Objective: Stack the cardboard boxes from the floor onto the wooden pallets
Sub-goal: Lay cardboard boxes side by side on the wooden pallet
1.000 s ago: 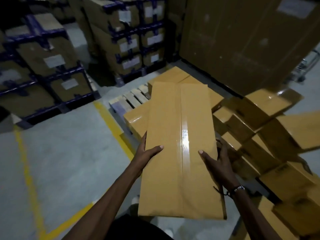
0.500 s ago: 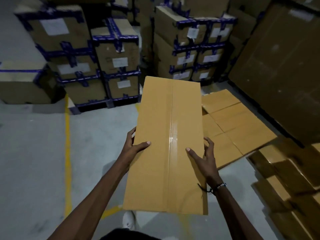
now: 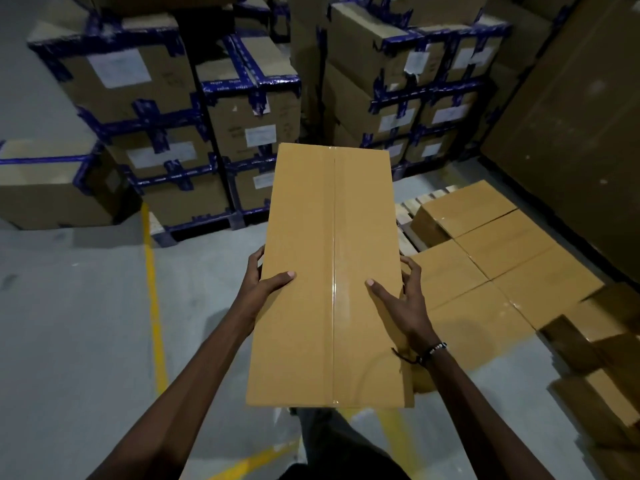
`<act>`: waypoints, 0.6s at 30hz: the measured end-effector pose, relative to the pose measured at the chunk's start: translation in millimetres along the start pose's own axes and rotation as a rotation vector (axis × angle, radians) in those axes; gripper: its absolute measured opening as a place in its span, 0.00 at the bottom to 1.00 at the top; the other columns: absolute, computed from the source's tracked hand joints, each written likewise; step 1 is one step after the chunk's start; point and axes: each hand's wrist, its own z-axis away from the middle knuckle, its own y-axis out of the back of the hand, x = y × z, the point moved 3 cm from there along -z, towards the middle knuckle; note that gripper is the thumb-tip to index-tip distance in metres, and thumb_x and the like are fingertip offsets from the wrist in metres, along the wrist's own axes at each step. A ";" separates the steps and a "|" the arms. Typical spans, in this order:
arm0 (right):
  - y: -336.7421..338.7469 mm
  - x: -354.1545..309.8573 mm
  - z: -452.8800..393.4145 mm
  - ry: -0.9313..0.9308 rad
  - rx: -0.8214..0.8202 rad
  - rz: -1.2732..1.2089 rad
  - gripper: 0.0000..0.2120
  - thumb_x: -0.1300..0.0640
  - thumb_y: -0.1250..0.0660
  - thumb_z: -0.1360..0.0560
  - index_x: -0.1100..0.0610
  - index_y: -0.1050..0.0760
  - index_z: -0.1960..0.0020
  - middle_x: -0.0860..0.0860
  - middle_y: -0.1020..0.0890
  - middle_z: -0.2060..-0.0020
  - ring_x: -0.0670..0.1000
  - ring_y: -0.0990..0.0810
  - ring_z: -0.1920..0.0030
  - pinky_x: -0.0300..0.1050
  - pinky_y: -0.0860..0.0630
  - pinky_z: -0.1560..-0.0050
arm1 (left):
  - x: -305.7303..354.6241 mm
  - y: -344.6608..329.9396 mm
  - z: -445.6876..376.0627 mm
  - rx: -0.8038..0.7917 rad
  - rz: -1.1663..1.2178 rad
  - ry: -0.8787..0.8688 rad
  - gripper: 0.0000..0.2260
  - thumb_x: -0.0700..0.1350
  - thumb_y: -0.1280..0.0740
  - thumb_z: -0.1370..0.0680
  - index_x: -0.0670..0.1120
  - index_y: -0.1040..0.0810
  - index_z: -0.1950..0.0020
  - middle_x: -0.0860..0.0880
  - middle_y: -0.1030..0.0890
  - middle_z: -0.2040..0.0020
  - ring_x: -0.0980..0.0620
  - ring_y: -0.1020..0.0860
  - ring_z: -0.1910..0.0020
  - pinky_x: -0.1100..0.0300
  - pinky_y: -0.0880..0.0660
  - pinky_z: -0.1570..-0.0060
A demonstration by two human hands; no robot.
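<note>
I carry a long, flat cardboard box (image 3: pixel 329 271) with a taped centre seam, held lengthwise in front of me above the floor. My left hand (image 3: pixel 263 282) grips its left edge, thumb on top. My right hand (image 3: pixel 398 299) grips the right edge, thumb on top and fingers curled over the side. To the right lies a wooden pallet (image 3: pixel 407 206) with a layer of the same tan boxes (image 3: pixel 485 251) laid flat on it; only its far-left slats show.
Tall stacks of boxes bound with blue tape (image 3: pixel 242 116) stand ahead and to the left. A large cardboard wall (image 3: pixel 571 133) rises at the right. Loose tan boxes (image 3: pixel 606 375) lie piled at the lower right. A yellow floor line (image 3: pixel 152 289) runs on the left.
My view has swung left, so the pallet and its boxes slid from centre to the right. The box stays gripped in both hands the same way.
</note>
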 end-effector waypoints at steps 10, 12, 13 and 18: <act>-34.5 -16.4 -163.7 -0.062 0.153 -0.053 0.40 0.47 0.21 0.27 0.43 0.41 0.25 0.41 0.25 0.34 0.44 0.24 0.35 0.51 0.23 0.33 | 65.8 -12.9 -206.5 -0.135 -0.122 -0.022 0.37 0.46 0.22 0.25 0.56 0.37 0.21 0.53 0.21 0.35 0.51 0.18 0.42 0.52 0.20 0.50; -34.2 -19.7 -190.6 -0.078 0.188 -0.072 0.39 0.47 0.21 0.27 0.42 0.41 0.25 0.37 0.25 0.34 0.39 0.24 0.37 0.49 0.23 0.35 | 80.1 -22.8 -246.4 -0.182 -0.161 0.001 0.40 0.49 0.20 0.27 0.56 0.37 0.21 0.50 0.21 0.35 0.49 0.17 0.42 0.49 0.19 0.48; -33.6 -21.7 -202.9 -0.090 0.210 -0.076 0.39 0.47 0.21 0.27 0.42 0.41 0.25 0.36 0.25 0.34 0.39 0.24 0.37 0.49 0.23 0.35 | 87.1 -28.8 -265.9 -0.208 -0.182 0.008 0.42 0.52 0.19 0.30 0.56 0.37 0.22 0.50 0.21 0.35 0.48 0.17 0.42 0.46 0.19 0.46; -26.7 -18.5 -254.1 -0.202 0.347 -0.124 0.40 0.42 0.22 0.28 0.39 0.44 0.25 0.46 0.26 0.30 0.51 0.24 0.33 0.49 0.23 0.36 | 116.3 -70.1 -348.1 -0.363 -0.264 0.027 0.43 0.57 0.20 0.35 0.57 0.35 0.23 0.49 0.20 0.34 0.45 0.18 0.40 0.42 0.20 0.42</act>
